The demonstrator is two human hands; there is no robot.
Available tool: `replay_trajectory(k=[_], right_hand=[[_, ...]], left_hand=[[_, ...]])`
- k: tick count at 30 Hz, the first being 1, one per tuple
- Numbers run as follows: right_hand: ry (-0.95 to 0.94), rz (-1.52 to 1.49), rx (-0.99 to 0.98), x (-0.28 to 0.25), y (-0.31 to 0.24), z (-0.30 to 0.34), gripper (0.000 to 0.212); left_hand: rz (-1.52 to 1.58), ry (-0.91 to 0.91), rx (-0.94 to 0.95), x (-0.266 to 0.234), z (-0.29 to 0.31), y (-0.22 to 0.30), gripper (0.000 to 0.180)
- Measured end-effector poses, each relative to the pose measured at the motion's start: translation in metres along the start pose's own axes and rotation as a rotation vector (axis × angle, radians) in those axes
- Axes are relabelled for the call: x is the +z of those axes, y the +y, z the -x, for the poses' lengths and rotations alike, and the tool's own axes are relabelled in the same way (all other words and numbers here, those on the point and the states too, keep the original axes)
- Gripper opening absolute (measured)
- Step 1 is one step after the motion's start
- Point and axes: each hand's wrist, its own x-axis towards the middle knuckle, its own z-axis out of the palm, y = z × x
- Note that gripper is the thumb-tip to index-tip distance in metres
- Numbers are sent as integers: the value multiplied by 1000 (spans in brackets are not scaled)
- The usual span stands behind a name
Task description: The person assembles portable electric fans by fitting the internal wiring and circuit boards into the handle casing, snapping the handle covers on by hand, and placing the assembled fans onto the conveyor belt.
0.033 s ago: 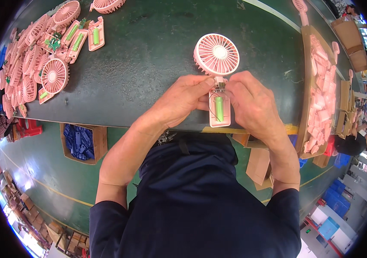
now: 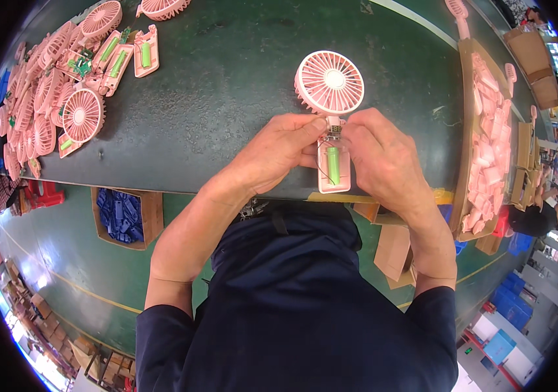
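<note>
A pink handheld fan (image 2: 330, 82) lies near the front edge of the dark green table, its round grille pointing away from me. Its handle is uncovered, showing a green battery cell (image 2: 334, 166), thin wires and a small circuit board with a display (image 2: 336, 129) at the neck. My left hand (image 2: 287, 145) grips the handle from the left, thumb beside the board. On the other side my right hand (image 2: 382, 153) has its fingers bent and pinched at the board's right edge. Whether those fingertips hold anything besides the fan is hidden.
A heap of pink fans (image 2: 47, 98) with opened handles covers the table's left end. At the right stands a cardboard box (image 2: 464, 130) of pink plastic parts (image 2: 488, 150). Below the table edge, a carton (image 2: 153, 212) holds dark blue parts (image 2: 120, 215).
The small board with the display has shifted very slightly at the fan's neck, and my right fingers have moved a little with it. My left hand stays in place.
</note>
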Motion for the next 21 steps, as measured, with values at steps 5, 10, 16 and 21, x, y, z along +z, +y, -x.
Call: replay_trajectory(k=[5, 10, 16, 21], right_hand=[[34, -14, -62, 9, 9, 0, 18], [111, -89, -56, 15, 15, 3, 17], [373, -328, 219, 14, -5, 3, 30], [466, -31, 116, 41, -27, -5, 53]], left_hand=[[17, 39, -9, -1, 2, 2, 37], [-30, 83, -54, 5, -1, 7, 33], [290, 158, 105, 8, -2, 2, 26], [405, 239, 166, 22, 0, 4, 27]])
